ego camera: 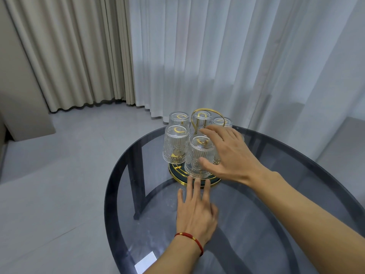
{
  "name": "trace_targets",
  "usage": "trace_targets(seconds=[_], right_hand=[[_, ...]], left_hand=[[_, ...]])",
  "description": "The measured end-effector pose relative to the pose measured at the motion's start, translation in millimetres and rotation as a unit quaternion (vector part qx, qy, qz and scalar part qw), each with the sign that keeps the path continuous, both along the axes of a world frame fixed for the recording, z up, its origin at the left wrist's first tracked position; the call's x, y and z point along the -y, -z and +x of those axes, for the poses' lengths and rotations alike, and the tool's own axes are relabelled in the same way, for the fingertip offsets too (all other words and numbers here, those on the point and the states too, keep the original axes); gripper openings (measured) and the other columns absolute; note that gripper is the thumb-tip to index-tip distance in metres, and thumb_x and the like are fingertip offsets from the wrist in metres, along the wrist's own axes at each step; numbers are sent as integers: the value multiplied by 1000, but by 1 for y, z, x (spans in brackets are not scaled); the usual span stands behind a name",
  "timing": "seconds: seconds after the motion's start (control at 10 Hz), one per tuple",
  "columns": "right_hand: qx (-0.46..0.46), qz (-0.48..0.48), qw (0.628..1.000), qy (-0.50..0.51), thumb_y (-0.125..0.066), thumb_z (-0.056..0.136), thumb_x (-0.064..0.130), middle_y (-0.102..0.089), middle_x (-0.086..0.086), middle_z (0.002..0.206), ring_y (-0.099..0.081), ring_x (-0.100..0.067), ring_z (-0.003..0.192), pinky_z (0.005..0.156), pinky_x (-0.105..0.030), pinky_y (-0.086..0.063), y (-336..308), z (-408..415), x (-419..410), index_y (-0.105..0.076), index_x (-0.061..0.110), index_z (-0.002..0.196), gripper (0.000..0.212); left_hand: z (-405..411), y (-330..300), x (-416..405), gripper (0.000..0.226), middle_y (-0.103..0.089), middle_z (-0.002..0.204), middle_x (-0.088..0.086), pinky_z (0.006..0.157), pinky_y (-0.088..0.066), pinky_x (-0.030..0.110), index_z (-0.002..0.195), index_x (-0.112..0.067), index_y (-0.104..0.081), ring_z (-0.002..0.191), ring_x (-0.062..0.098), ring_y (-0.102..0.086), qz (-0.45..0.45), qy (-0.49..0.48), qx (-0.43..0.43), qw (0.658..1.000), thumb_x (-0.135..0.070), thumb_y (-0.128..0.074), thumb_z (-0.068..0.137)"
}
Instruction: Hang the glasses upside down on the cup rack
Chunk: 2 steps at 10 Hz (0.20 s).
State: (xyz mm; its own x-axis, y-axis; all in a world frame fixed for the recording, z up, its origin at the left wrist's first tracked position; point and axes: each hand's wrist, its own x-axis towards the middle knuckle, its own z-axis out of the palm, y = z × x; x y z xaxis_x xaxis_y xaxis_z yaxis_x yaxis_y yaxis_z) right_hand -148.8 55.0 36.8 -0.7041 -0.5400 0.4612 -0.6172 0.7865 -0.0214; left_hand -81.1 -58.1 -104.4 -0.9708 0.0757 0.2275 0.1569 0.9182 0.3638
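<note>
**At the far edge of the glass table: hands around the loaded rack**

Over the rack, the right hand (231, 153) is spread open, thumb touching the nearest glass (199, 157), gripping nothing. The left hand (196, 210), red cord bracelet (190, 239) at its wrist, lies flat and open on the table (276, 204), fingertips just short of the rack's gold-rimmed base (178, 177).

Five glasses show on the cup rack (206, 120), all mouth-down, long axes roughly upright, flaring slightly outward at the bottom. The tabletop is smoky, rounded glass. Pale floor tiles (59, 184), beige curtains (75, 56) and white sheers (217, 56) lie beyond.
</note>
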Motion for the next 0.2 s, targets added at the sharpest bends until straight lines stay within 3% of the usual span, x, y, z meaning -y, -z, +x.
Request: trace_targets(seconds=[0.1, 0.2], right_hand=[[-41, -117, 991, -40, -65, 86, 33, -60, -7, 137, -53, -25, 131, 114, -41, -37, 6, 18, -6, -59, 12, 136, 55], [-29, -303, 953, 5, -68, 86, 14, -66, 0, 121, -60, -18, 116, 103, -39, -48, 12, 51, -10, -67, 15, 120, 34]], left_hand=[[7, -12, 2, 61, -15, 163, 11, 120, -20, 53, 154, -20, -24, 152, 31, -4, 10, 20, 17, 1000, -29, -39, 96], [19, -34, 6, 42, -42, 139, 8, 96, -44, 40, 133, -17, -50, 134, 26, -37, 31, 61, 14, 998, -24, -47, 91]])
